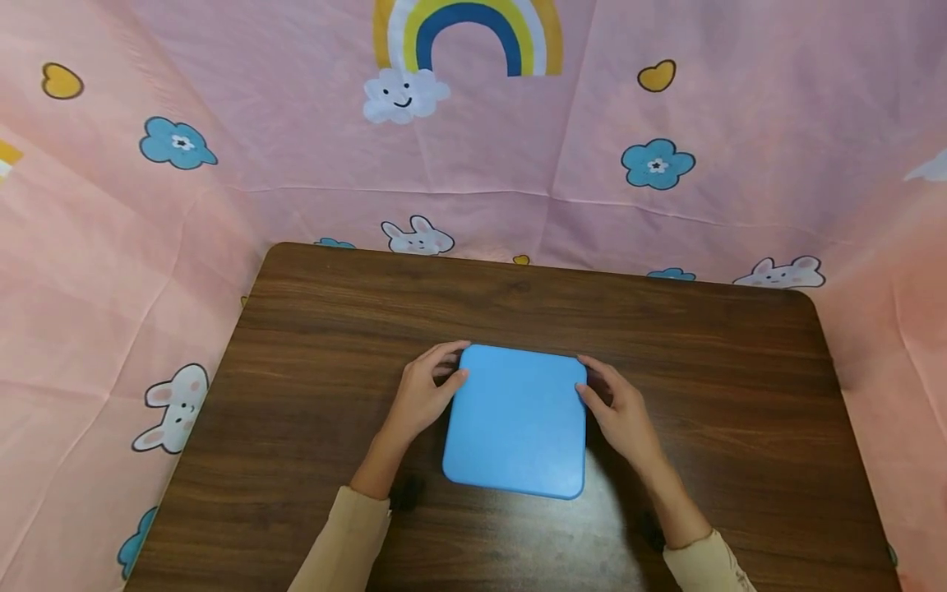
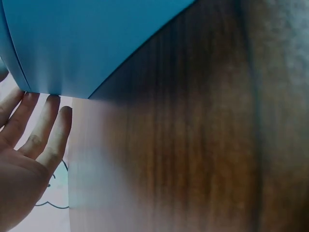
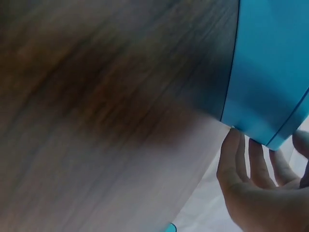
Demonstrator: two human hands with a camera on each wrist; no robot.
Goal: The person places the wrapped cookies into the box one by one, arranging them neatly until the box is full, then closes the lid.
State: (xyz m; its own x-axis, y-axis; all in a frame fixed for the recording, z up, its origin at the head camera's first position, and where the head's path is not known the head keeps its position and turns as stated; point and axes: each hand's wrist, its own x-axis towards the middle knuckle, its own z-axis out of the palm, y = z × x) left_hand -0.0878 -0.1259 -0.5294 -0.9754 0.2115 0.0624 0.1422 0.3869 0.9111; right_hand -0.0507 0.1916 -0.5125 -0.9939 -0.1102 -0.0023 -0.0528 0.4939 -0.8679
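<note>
A blue square box (image 1: 518,419) with rounded corners lies flat on the wooden table, its smooth lid facing up. At its far left corner, my left hand (image 1: 423,390) grips it with the thumb on the lid's edge and the fingers round the far side. My right hand (image 1: 623,415) holds the far right corner the same way. Up close in the left wrist view, fingertips (image 2: 52,98) meet the end of the box (image 2: 91,43). A seam below the lid runs along the box (image 3: 268,77) in the right wrist view, where the fingers (image 3: 258,162) touch its end.
The brown wood-grain table (image 1: 296,345) has rounded far corners. Behind it and on both sides hangs pink cloth (image 1: 488,156) printed with rabbits, flowers, hearts and a rainbow, close along the table's far edge. Beige sleeves (image 1: 344,534) cover the forearms.
</note>
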